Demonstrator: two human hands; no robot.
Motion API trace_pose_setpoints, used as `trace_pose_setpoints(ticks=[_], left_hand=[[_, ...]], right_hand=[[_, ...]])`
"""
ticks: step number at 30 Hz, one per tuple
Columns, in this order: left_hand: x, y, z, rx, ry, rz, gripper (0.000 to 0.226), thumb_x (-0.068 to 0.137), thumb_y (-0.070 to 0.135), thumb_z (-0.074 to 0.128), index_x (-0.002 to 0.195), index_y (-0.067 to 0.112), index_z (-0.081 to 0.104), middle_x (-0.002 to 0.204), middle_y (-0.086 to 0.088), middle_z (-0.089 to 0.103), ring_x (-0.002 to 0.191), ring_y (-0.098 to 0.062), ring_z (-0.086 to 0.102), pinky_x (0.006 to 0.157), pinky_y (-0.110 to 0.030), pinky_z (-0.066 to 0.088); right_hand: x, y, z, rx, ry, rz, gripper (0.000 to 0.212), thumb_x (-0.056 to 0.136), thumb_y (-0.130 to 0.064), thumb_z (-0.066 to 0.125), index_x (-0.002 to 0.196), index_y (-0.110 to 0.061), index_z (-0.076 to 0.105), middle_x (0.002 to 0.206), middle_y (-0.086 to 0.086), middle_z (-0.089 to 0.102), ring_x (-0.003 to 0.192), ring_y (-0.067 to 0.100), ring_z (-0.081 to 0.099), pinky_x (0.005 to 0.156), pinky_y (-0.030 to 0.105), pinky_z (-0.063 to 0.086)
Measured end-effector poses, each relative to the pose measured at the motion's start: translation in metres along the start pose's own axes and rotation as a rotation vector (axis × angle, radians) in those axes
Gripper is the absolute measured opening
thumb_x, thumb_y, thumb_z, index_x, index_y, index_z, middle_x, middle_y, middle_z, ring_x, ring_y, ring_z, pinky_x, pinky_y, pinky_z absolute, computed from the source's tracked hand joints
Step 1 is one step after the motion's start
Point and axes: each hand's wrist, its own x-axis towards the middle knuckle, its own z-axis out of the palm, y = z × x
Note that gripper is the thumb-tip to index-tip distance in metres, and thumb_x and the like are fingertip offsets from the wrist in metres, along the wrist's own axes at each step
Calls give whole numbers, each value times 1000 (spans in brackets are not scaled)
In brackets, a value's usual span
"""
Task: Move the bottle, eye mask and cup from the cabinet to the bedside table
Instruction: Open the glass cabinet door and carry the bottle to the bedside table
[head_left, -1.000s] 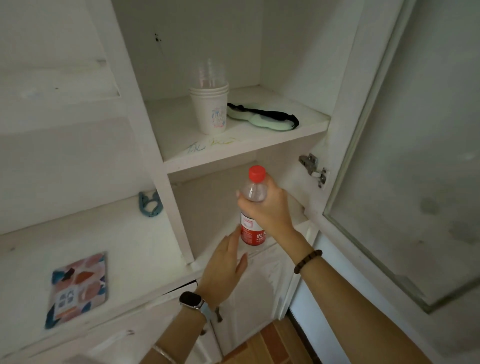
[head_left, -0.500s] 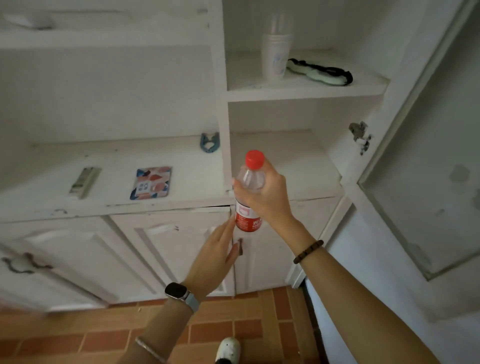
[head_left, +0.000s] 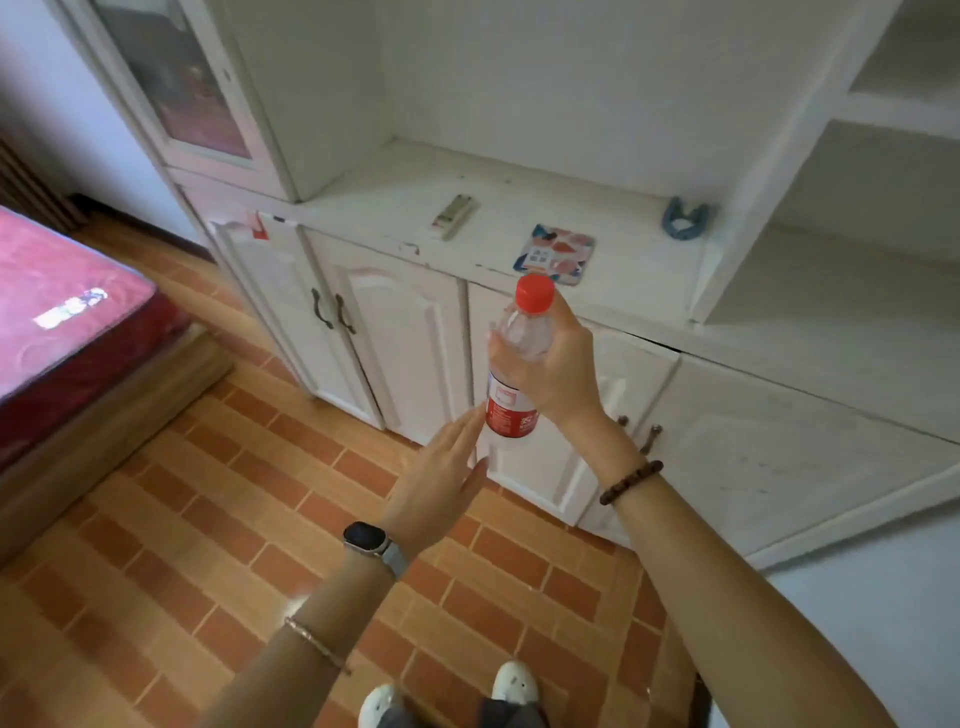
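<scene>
Nearest, below the bottle (head_left: 511, 410), are a pair of white shoes (head_left: 511, 683) on a floor (head_left: 208, 519) of orange-brown tiles. Both forearms reach up from there toward the bottle.

The left hand (head_left: 439, 483) lies just below and to the left of the bottle, fingers straight and close together, with nothing in it. Its fingertips come right up to the lower edge of the red label; whether they touch it cannot be told. A dark watch (head_left: 366, 538) sits on that wrist, and a thin bangle (head_left: 317, 644) further down the forearm.

The right hand (head_left: 558, 371) grips the bottle from the right, fingers and thumb curled round its clear upper part just under the red cap (head_left: 535, 292). A bead bracelet (head_left: 631, 482) circles that wrist. The bottle is held upright in the air, in front of the cabinet's lower doors.

Behind the bottle stands the white cabinet (head_left: 405, 338). On its ledge (head_left: 395, 208), just above the bottle's cap, lies a patterned card (head_left: 556, 253). Up and to the left of the bottle lies a flat pale thing (head_left: 453, 215), too blurred to name, and up and to the right a blue clip (head_left: 684, 218).

Far to the left of the bottle is a bed (head_left: 62, 291) with a red mattress.
</scene>
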Motion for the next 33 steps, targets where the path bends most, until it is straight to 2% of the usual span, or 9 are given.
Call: trace_pose_setpoints(ticks=[6, 8, 11, 16, 19, 22, 25, 30, 33], left_hand=[[-76, -55, -55, 21, 83, -209, 64, 97, 21, 48, 151, 25, 14, 153, 4, 30, 134, -13, 37, 107, -19, 27], [-107, -74, -76, 8, 116, -272, 63, 97, 20, 49, 150, 26, 16, 152, 5, 32, 130, -12, 41, 102, -17, 30], [-160, -100, -106, 6, 166, -361, 62, 97, 19, 48, 150, 28, 18, 151, 6, 33, 131, -12, 41, 104, -23, 34], [-246, -141, -154, 72, 256, -502, 61, 97, 20, 48, 150, 27, 19, 152, 7, 32, 136, -9, 34, 109, -21, 27], [-295, -159, -180, 128, 319, -600, 61, 96, 19, 49, 150, 23, 21, 152, 5, 33, 138, -12, 31, 108, -19, 23], [-344, -174, -205, 160, 390, -685, 61, 95, 17, 51, 149, 19, 23, 150, 0, 36, 137, -15, 34, 112, -27, 29], [-389, -182, -227, 187, 479, -779, 60, 94, 15, 51, 148, 16, 25, 149, -1, 38, 136, -15, 35, 112, -24, 27], [-453, -193, -249, 214, 594, -949, 58, 95, 17, 51, 148, 18, 26, 150, -1, 37, 139, -15, 32, 114, -29, 27], [-478, -199, -260, 253, 661, -1049, 57, 96, 19, 51, 148, 18, 26, 150, 1, 37, 138, -11, 32, 112, -24, 25]], right_hand=[[-20, -42, 107, 44, -193, -41, 45, 78, -42, 71, 107, -11, 57, 91, 0, 68, 81, 9, 65, 76, 12, 51], [-32, -60, 144, 62, -253, -42, 42, 79, -35, 74, 108, -11, 57, 90, -2, 67, 77, 4, 64, 72, 5, 47], [-56, -94, 201, 73, -331, -89, 46, 78, -39, 73, 113, -14, 57, 91, -3, 66, 76, 2, 62, 71, 1, 45], [-96, -148, 298, 110, -512, -158, 45, 74, -48, 68, 108, -20, 57, 91, -6, 66, 83, 8, 66, 80, 27, 58], [-122, -181, 352, 130, -589, -233, 39, 75, -49, 69, 104, -26, 54, 90, -9, 64, 83, 6, 65, 77, 19, 55], [-150, -216, 401, 195, -668, -289, 35, 76, -38, 75, 101, -20, 57, 85, -12, 62, 78, -4, 61, 70, 7, 49], [-181, -252, 440, 267, -778, -331, 34, 78, -33, 75, 104, -17, 59, 87, -8, 64, 77, -1, 62, 69, 5, 48], [-226, -295, 502, 411, -982, -348, 37, 77, -28, 78, 105, -13, 60, 90, 0, 69, 80, 11, 67, 74, 25, 56], [-247, -313, 541, 472, -1070, -400, 38, 77, -27, 78, 106, -11, 60, 91, 0, 69, 80, 11, 67, 74, 23, 55]])
